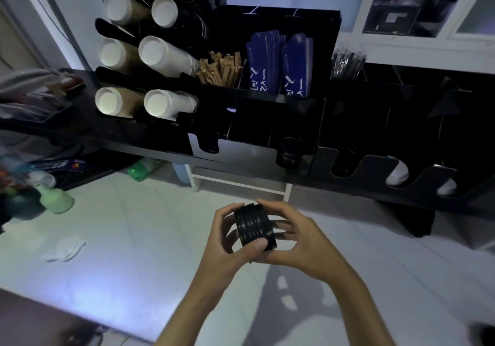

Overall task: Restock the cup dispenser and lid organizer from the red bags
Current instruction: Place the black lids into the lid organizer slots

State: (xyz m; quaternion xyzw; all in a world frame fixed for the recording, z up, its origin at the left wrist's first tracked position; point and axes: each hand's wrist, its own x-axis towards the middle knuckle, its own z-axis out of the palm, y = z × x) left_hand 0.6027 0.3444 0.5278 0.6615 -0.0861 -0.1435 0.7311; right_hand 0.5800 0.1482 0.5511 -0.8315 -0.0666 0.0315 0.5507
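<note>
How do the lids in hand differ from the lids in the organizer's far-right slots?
The stack of black lids is black; the slot lids are white. The black stack is held on edge between the left hand and right hand; the white ones sit mostly hidden in the lid organizer. Both are round.

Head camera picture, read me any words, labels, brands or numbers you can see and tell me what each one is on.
Blue sleeves in the black organizer: white script-like marks, too stylised and blurred to read.
Blue item under the shelf at left: light print, too blurred to read.
Stack of black lids, held by the left hand and right hand: no text visible.
Paper cups: no text visible.
</note>
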